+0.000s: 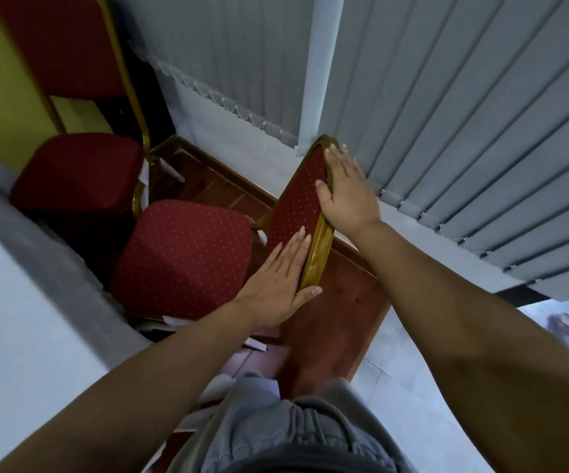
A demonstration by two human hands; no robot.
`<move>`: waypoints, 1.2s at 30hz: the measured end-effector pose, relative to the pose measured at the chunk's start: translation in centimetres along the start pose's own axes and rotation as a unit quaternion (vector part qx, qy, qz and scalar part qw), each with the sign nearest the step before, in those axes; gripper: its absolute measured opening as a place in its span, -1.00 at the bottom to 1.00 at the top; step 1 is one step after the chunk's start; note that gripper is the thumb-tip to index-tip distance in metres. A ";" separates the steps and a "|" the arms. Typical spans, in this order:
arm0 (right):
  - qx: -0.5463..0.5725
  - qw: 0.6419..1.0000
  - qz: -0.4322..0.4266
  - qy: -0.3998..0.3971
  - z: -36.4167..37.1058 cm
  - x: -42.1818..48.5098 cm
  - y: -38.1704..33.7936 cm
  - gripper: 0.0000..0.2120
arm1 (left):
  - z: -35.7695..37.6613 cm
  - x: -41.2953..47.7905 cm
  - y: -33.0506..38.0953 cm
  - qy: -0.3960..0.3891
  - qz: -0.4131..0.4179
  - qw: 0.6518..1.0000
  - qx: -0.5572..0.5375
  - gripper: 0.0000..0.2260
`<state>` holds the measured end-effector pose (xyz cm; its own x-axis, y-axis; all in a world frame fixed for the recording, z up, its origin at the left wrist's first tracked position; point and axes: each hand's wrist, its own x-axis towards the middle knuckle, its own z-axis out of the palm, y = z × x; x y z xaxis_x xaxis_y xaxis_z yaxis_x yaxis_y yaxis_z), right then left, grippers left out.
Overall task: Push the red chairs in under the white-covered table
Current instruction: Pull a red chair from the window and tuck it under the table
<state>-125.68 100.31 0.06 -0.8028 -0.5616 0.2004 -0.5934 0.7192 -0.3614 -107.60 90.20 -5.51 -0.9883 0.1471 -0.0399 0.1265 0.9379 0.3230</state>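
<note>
The white-covered tabletop (pixel 10 285) fills the left edge; a red chair (pixel 184 254) stands just beside it, its seat partly under the cloth; a second red chair (pixel 75 172) sits beyond; the right hand (pixel 346 192) clasps the near chair's gold-framed backrest (pixel 296 206); the left hand (pixel 276 285) lies flat, fingers spread, thumb hooked round the frame.

Nearer red chair (pixel 187 257) with gold dots and a gold frame is sitting right beside the white-covered table (pixel 13 302). Second red chair (pixel 75 172) is sitting farther left, seat partly tucked under.
</note>
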 end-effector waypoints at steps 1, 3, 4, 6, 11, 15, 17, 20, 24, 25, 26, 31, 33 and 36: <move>0.006 1.000 0.000 -0.002 0.1 0.4 0.2 -0.43 | 0.1 0.3 0.1 0.002 -0.006 1.000 -0.005 -0.29; 0.021 1.000 0.001 -0.004 0.2 1.1 0.8 -0.43 | 0.4 1.0 0.4 0.010 -0.016 1.000 -0.014 -0.31; 0.026 1.000 -0.001 -0.006 0.2 1.5 1.2 -0.43 | 0.5 1.5 0.6 0.014 -0.020 1.000 -0.015 -0.31; 0.032 0.999 -0.007 -0.010 0.0 2.3 2.1 -0.43 | 0.7 2.6 1.0 0.020 -0.026 0.999 -0.015 -0.31; 0.042 0.998 -0.041 -0.031 -1.3 4.5 5.1 -0.47 | 1.5 6.5 3.6 0.032 -0.064 0.997 -0.019 -0.31; 0.028 0.996 -0.072 -0.050 -2.4 6.1 8.2 -0.49 | 2.3 10.2 6.3 0.037 -0.087 0.995 -0.007 -0.30; 0.022 0.994 -0.088 -0.057 -2.8 6.8 9.4 -0.49 | 2.7 11.7 7.3 0.041 -0.092 0.995 -0.002 -0.29; 0.010 0.992 -0.108 -0.061 -3.1 7.8 10.2 -0.48 | 3.1 13.2 7.8 0.053 -0.106 0.993 0.003 -0.29; 0.031 0.990 -0.119 -0.062 -2.5 9.3 9.4 -0.47 | 2.5 13.5 6.8 0.071 -0.117 0.990 0.025 -0.28; 0.035 0.990 -0.122 -0.065 -2.2 9.7 8.9 -0.47 | 2.4 13.5 6.3 0.075 -0.123 0.989 0.027 -0.28; 0.038 0.989 -0.125 -0.067 -1.9 10.1 8.5 -0.46 | 2.2 13.4 5.8 0.077 -0.129 0.988 0.027 -0.28; 0.054 0.983 -0.161 -0.067 -0.6 11.9 6.5 -0.45 | 1.7 12.6 3.6 0.088 -0.149 0.984 0.050 -0.28; 0.060 0.981 -0.170 -0.065 -0.2 12.6 6.1 -0.46 | 1.5 12.5 2.9 0.087 -0.155 0.983 0.053 -0.28; 0.064 0.979 -0.180 -0.065 0.5 13.9 5.3 -0.46 | 1.2 12.7 1.9 0.093 -0.169 0.980 0.052 -0.28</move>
<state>-139.97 96.10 0.50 -0.5242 -0.8222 0.2217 -0.8175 0.4129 -0.4015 -119.82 94.18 -6.51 -0.9725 -0.2282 0.0475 -0.2124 0.9515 0.2226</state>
